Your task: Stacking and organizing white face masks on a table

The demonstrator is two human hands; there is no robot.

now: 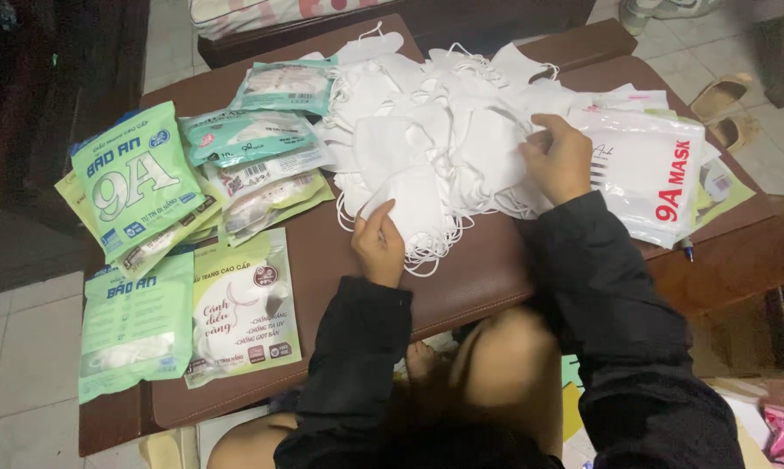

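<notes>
On a brown counter (pixel 461 278), the left hand (pixel 380 247) pinches a white face mask (pixel 409 204) at the pile's near edge, right hand (pixel 559 159) fingers curled into the pile; masks likely light, soft, best gripped by the folded body.

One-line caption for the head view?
Both hands, left and right, sort a pile of white face masks beside green packets.

Both arms reach forward in black sleeves, forearms angled up and slightly inward over the near edge of the tabletop. Left hand (pixel 379 243) low and near, fingers curled, thumb side up, pinching. Right hand (pixel 559 159) farther out toward the right edge, back of hand up, fingers bent down, gripping.
</notes>
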